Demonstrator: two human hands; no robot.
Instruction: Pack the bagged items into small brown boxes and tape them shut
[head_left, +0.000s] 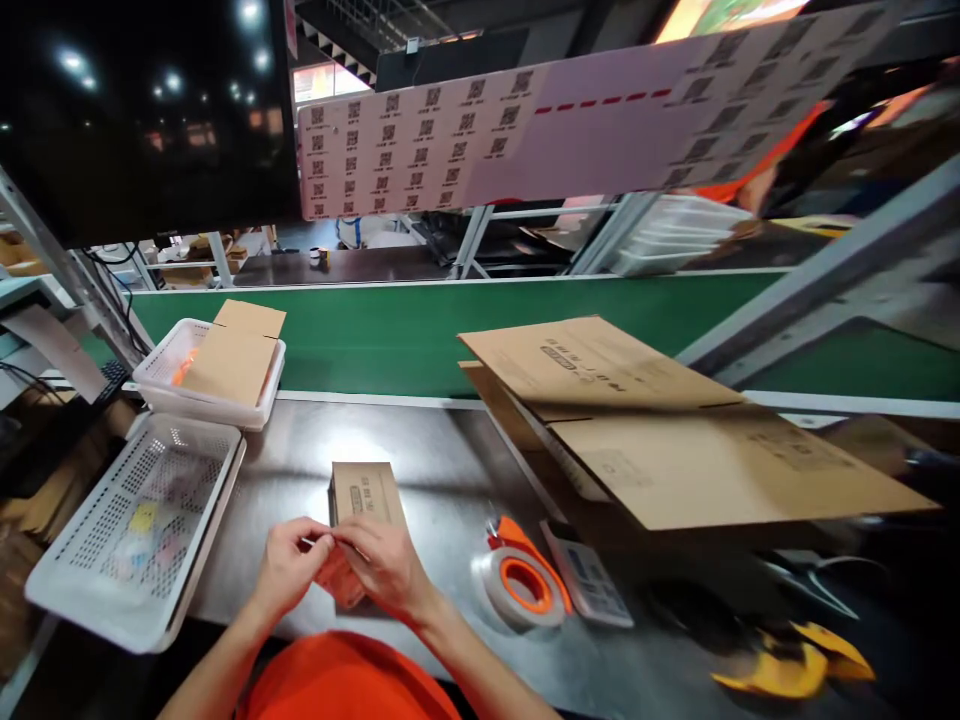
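A crumpled orange-red plastic bag (342,580) hangs below my fingers, low over the steel table. My left hand (291,562) pinches its upper edge with thumb and forefinger. From the other side my right hand (386,565) closes on the same edge, and the fingertips of both hands almost meet. Just beyond the hands lies a small brown cardboard box (367,490) with dark print on top; my right hand covers its near part. What the bag contains, if anything, cannot be seen.
To the right are a tape dispenser (525,588), a flat grey-white device (586,575), a large carton (637,420) and a yellow tool (787,665). White baskets (142,530) stand left, one bearing a cardboard piece (236,352). A green conveyor (375,340) runs behind the table.
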